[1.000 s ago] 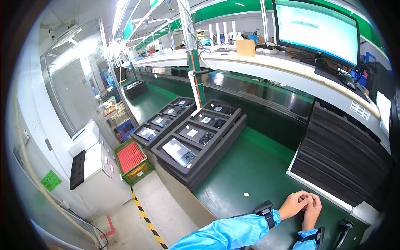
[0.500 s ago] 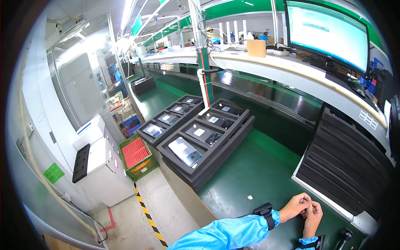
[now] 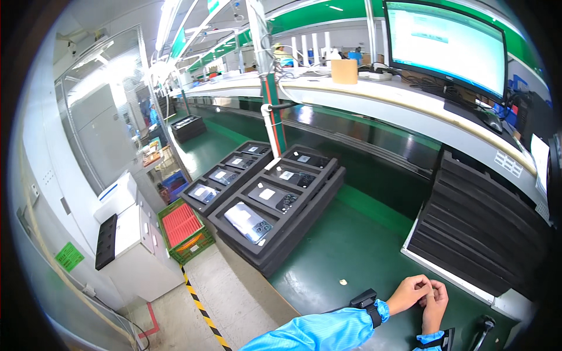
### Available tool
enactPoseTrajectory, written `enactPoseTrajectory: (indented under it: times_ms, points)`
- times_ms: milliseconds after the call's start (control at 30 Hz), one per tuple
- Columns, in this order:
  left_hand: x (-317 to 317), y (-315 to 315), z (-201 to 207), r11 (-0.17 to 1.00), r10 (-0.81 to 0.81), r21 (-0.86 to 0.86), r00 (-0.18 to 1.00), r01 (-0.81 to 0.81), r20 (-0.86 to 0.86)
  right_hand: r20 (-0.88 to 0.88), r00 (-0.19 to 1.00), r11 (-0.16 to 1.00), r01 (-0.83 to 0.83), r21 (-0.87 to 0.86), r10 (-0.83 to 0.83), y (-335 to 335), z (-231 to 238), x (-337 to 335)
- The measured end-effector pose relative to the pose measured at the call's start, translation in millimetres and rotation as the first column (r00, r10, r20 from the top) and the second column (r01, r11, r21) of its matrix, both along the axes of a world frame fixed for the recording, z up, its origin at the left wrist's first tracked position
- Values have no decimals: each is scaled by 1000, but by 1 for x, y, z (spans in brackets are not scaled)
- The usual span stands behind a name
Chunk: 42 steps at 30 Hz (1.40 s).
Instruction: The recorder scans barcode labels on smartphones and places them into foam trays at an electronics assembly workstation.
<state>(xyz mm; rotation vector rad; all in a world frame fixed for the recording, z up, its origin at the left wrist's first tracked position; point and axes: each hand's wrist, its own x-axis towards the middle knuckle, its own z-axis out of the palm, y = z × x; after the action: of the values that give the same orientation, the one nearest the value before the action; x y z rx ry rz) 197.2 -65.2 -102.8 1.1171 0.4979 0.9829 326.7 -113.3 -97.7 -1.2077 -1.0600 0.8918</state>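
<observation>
Over the green tabletop [image 3: 316,251], my left hand [image 3: 405,295] and my right hand [image 3: 435,303] meet fingertip to fingertip. Both are closed in a pinch. Anything between the fingers is hidden or too small to name. Blue sleeves and black wrist straps cover my forearms. A small pale scrap [image 3: 343,282] lies to the left of my hands. Further left stand stacked black foam trays [image 3: 275,254]. In the top tray's compartments lie several smartphones, the nearest a silvery smartphone [image 3: 248,221] with its camera lenses facing up.
A tall stack of black foam trays [image 3: 468,228] stands at the right under the shelf [image 3: 421,111], which carries a monitor [image 3: 448,50]. A dark handled tool [image 3: 483,329] sits near my right wrist. On the floor left is a green crate [image 3: 199,245] with red pieces.
The whole view has shifted, so the scene sits slightly further left. My hands stay together, with their fingers still pinched.
</observation>
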Motion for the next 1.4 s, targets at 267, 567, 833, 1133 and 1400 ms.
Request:
enactPoseTrajectory:
  times_ms: [267,567,833,1133,1400]
  points:
    - [11,-14,10,774,505,552,827,-308,-246,-79,996,998,49,37,-46,7,-6,0]
    - [7,-13,12,905,350,338,905,-260,-240,-78,997,1000,22,1,-22,4,0,-3]
    - [9,-11,8,951,285,173,945,-258,-160,-106,994,999,34,-22,-37,0,7,-8]
    - [17,-3,11,922,311,279,942,-266,-128,-101,990,993,106,60,-99,4,1,-6]
    - [22,0,11,867,398,387,903,-313,-162,42,992,989,112,96,-116,1,1,0]
